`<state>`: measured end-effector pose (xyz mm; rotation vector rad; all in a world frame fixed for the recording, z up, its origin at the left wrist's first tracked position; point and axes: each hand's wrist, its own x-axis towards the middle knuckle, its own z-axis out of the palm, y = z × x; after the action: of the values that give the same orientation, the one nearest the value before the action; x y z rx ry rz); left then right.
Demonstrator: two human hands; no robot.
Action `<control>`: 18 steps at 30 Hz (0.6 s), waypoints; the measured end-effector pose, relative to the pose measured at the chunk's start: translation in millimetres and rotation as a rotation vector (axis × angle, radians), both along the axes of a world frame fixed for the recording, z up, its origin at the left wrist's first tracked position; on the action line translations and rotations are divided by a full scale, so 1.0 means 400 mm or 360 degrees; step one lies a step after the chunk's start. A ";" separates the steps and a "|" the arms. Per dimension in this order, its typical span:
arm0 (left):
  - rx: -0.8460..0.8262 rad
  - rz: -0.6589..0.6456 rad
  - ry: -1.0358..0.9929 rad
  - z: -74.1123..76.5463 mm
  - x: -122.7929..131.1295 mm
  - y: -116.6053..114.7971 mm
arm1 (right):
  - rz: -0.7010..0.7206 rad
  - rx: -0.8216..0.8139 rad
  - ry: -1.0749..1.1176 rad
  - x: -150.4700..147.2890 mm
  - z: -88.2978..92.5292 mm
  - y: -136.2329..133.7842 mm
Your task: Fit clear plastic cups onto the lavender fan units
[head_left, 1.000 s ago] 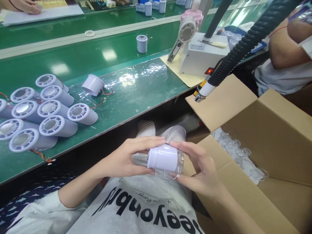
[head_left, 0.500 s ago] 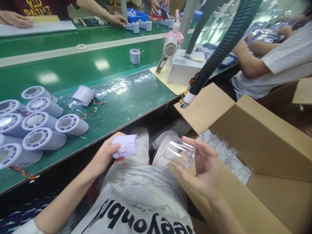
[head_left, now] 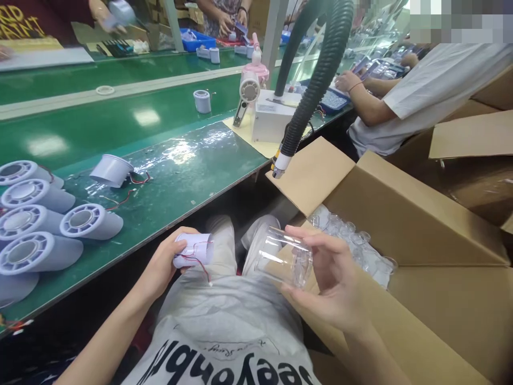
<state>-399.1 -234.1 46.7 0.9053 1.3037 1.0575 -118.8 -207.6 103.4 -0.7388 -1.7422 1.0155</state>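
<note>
Left hand (head_left: 165, 258) is clamped on a housing (head_left: 203, 247), red wire (head_left: 207, 274) hanging; right hand (head_left: 334, 280) grips a clear cup (head_left: 276, 259). Housing and cup are apart.

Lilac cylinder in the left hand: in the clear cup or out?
Out: the left hand holds the cylinder, the right hand the cup, with a gap between them.
</note>
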 end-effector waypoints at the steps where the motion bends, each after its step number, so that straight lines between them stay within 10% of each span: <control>1: -0.0013 -0.0005 0.0000 0.002 0.005 0.001 | -0.0003 -0.0024 0.0014 0.001 -0.002 -0.002; 7: -0.0121 -0.0119 -0.0108 0.004 0.040 0.014 | -0.0095 -0.0170 0.0051 0.022 -0.016 -0.027; 10: -0.0301 -0.0198 -0.0296 -0.005 0.074 0.036 | -0.0515 -0.0139 0.0031 0.093 -0.012 -0.073; 14: -0.0588 0.0121 -0.0451 0.005 0.172 0.080 | -0.1841 0.0150 -0.0076 0.289 -0.028 -0.257; 18: -0.0726 0.0218 -0.0249 0.034 0.311 0.105 | -0.3313 0.0169 -0.0601 0.430 -0.142 -0.608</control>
<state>-274.7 -192.2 60.3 0.3882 1.4102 0.8630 53.1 -450.8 46.7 -1.9485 -0.4426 -0.6876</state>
